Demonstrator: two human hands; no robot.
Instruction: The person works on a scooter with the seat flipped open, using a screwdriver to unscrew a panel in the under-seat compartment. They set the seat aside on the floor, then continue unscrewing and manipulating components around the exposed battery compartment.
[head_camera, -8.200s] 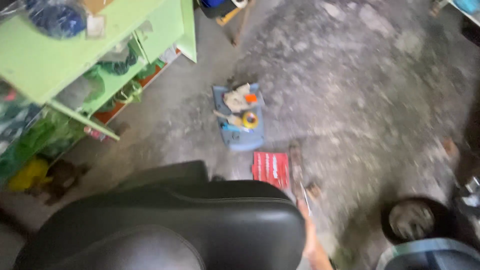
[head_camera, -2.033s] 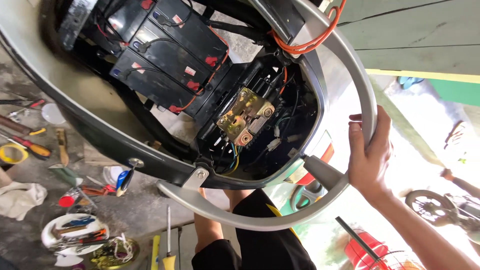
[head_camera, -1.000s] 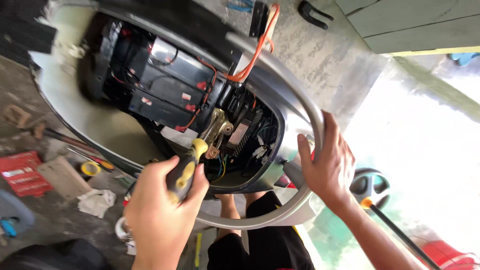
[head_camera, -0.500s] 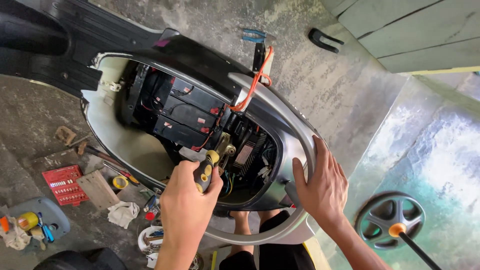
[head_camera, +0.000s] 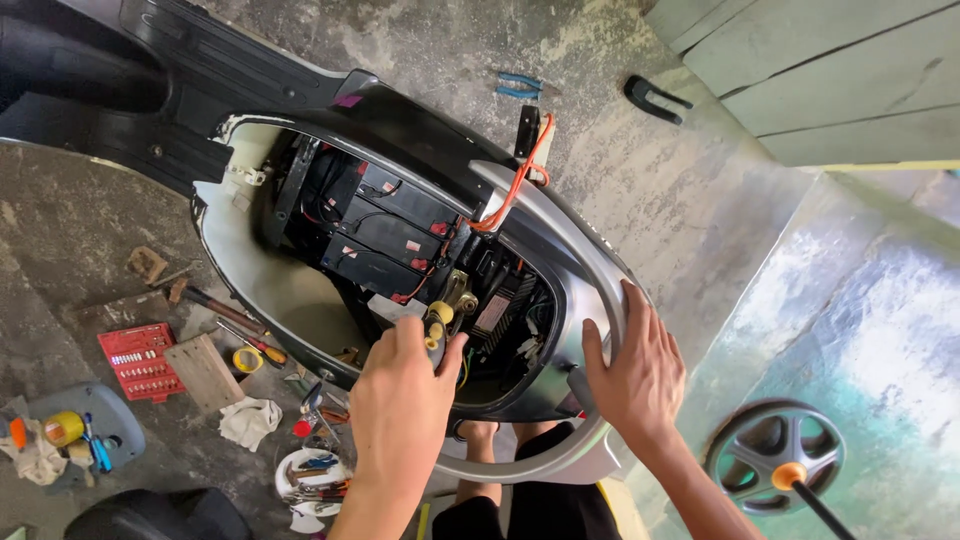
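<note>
Now the view is sitting higher and further back than half a second ago: more of the scooter body (head_camera: 400, 130) and the concrete floor (head_camera: 700, 200) is showing, while both hands are staying at the same places on it. The left hand (head_camera: 400, 420) is still gripping a screwdriver (head_camera: 436, 330) with a black-and-yellow handle, fingers wrapped tight around it, the tip pointing into the open under-seat compartment (head_camera: 400, 260). The right hand (head_camera: 635, 375) is still lying flat and spread on the grey rear grab rail (head_camera: 600, 280), fingers apart, pinching nothing.

The compartment is lying open in the centre of the view. Inside it, black battery blocks (head_camera: 385, 225) with red terminals are sitting side by side; a brass-coloured latch part (head_camera: 458, 290) is standing just past the screwdriver handle. An orange cable (head_camera: 515, 190) is looping up over the rim.

On the floor to the left, a red bit case (head_camera: 138, 360), a white rag (head_camera: 250, 422) and a hammer (head_camera: 210, 305) are lying near one another. A black wheel (head_camera: 775, 455) is showing lower right.
</note>
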